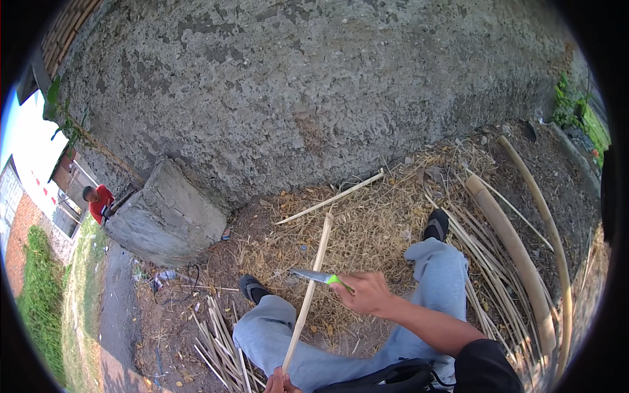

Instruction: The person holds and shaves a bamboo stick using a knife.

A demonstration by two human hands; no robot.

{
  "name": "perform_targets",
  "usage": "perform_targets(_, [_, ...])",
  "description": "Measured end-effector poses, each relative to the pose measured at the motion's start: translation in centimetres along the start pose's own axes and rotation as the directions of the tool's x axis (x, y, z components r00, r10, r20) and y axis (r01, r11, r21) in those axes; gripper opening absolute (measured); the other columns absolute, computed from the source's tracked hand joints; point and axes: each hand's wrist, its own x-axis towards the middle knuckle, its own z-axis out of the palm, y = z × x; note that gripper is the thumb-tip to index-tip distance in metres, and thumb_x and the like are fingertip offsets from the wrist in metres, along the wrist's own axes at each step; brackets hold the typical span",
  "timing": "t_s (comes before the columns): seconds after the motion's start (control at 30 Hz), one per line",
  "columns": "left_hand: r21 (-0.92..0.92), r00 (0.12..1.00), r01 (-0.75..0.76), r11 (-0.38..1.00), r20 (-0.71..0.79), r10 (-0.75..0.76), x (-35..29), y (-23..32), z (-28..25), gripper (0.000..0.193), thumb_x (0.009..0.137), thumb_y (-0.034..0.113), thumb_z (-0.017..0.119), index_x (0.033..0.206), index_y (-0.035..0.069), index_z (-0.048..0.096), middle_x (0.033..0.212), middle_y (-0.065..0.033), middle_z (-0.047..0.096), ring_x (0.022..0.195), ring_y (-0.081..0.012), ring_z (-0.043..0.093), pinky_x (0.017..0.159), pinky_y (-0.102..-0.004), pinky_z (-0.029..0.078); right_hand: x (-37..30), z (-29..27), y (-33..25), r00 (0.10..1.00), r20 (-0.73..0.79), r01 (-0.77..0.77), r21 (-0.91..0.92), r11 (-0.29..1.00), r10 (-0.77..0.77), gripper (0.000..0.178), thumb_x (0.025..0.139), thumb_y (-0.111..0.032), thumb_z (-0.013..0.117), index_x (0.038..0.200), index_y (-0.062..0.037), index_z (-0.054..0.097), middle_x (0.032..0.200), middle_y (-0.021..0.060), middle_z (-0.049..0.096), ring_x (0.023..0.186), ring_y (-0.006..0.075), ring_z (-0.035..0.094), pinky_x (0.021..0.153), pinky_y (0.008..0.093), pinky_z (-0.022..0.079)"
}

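Note:
My right hand [366, 293] is closed around the bright green handle of a knife [313, 275]. Its blade points left and crosses a long, pale bamboo strip [308, 296]; whether the edge bites into it I cannot tell. At the bottom edge of the view, my left hand [280, 382] grips the lower end of that strip, partly cut off by the frame. The strip slants up and away between my legs, its far end over the straw-covered ground.
Split bamboo strips [226, 347] lie by my left leg, and more strips [481, 262] lie beyond my right. Thick bamboo poles [514, 252] curve at far right. Ahead rise a rough wall [327, 98] and a concrete block [170, 213]. A person in red [101, 202] is behind the block.

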Motion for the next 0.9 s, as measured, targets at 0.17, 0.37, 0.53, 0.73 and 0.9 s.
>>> perform_targets(0.17, [0.105, 0.997, 0.063, 0.993, 0.036, -0.067, 0.8, 1.9, -0.2, 0.027, 0.083, 0.0, 0.055, 0.105, 0.005, 0.069, 0.078, -0.0176, 0.062, 0.064, -0.0382, 0.061, 0.055, -0.0441, 0.048, 1.8, -0.1, 0.7, 0.988, -0.077, -0.131, 0.016, 0.991, 0.132, 0.021, 0.088, -0.031, 0.068, 0.092, -0.0109, 0.076, 0.06, 0.0059, 0.066, 0.041, 0.021, 0.058, 0.038, 0.0348, 0.043])
perform_targets(0.37, [0.031, 0.999, 0.03, 0.999, 0.028, -0.03, 0.5, 1.1, -1.1, 0.027, 0.084, 0.001, 0.055, 0.107, 0.002, 0.068, 0.081, -0.0178, 0.064, 0.069, -0.0382, 0.061, 0.06, -0.0458, 0.049, 3.5, -0.8, 2.4, 0.981, -0.193, -0.039, -0.032, 0.999, 0.032, 0.021, 0.087, -0.031, 0.069, 0.091, -0.0113, 0.075, 0.055, 0.005, 0.062, 0.041, 0.0174, 0.057, 0.036, 0.0314, 0.039])
perform_targets(0.53, [0.037, 0.991, -0.077, 0.996, -0.105, 0.08, 1.0, 0.4, -0.8, 0.026, 0.084, -0.003, 0.054, 0.104, 0.001, 0.07, 0.081, -0.0196, 0.065, 0.069, -0.0386, 0.062, 0.064, -0.0448, 0.051, 1.1, 0.2, 0.4, 0.985, -0.094, 0.134, -0.08, 0.988, -0.142, 0.03, 0.093, -0.035, 0.059, 0.095, -0.0098, 0.074, 0.056, 0.0075, 0.064, 0.036, 0.0205, 0.053, 0.033, 0.0338, 0.035])
perform_targets(0.73, [0.031, 0.983, -0.174, 0.984, -0.06, 0.176, 0.1, -1.4, -1.4, 0.029, 0.08, -0.009, 0.049, 0.101, -0.003, 0.068, 0.085, -0.0222, 0.066, 0.072, -0.0409, 0.063, 0.064, -0.045, 0.051, 3.2, -0.3, 2.0, 0.98, -0.197, -0.029, -0.069, 0.997, 0.015, 0.03, 0.092, -0.037, 0.061, 0.091, -0.0099, 0.074, 0.052, 0.0092, 0.061, 0.036, 0.0216, 0.053, 0.034, 0.0361, 0.036])
perform_targets(0.9, [0.104, 0.982, -0.185, 0.977, -0.03, 0.189, 0.1, -0.6, -2.9, 0.031, 0.077, -0.011, 0.052, 0.102, -0.003, 0.069, 0.087, -0.0224, 0.066, 0.07, -0.041, 0.062, 0.064, -0.0462, 0.051, 4.9, -1.9, 4.1, 0.96, -0.147, -0.246, -0.032, 0.969, 0.239, 0.03, 0.092, -0.036, 0.062, 0.092, -0.0089, 0.075, 0.053, 0.0103, 0.062, 0.037, 0.0234, 0.055, 0.036, 0.0362, 0.039])
